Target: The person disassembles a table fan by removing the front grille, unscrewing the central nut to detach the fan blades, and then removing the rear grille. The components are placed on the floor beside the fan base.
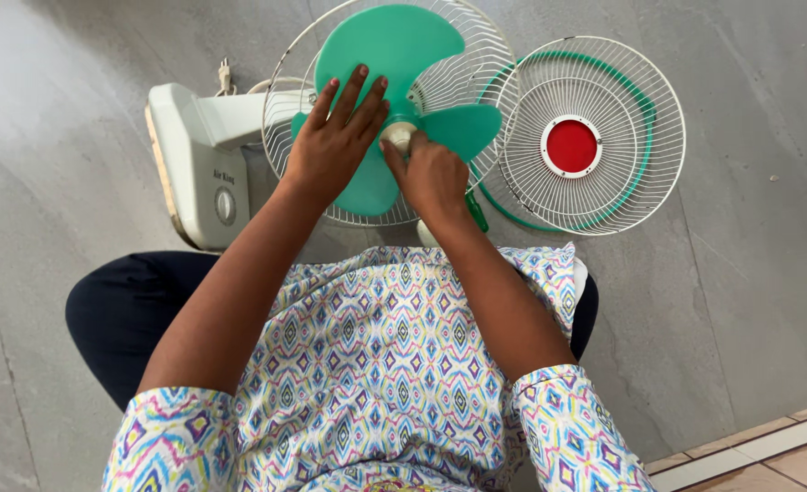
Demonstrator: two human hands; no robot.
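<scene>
Grey floor (740, 301). Left hand (335, 137) flat on green blade (390, 46); right hand (431, 173) pinches hub cap (400, 135). Risk: blade turning, grip slipping.

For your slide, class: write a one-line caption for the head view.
Left hand flat on green fan blade, right hand pinching its white hub cap; detached front grille beside.

1 head-worn camera looks steeply down from close above at the grey stone floor (75, 118), lap and both forearms

The fan blade (394, 55) lies in the rear grille (285, 118) — the front grille (622, 182) just right, overlapping it; the fan base (194, 164) left.
</scene>
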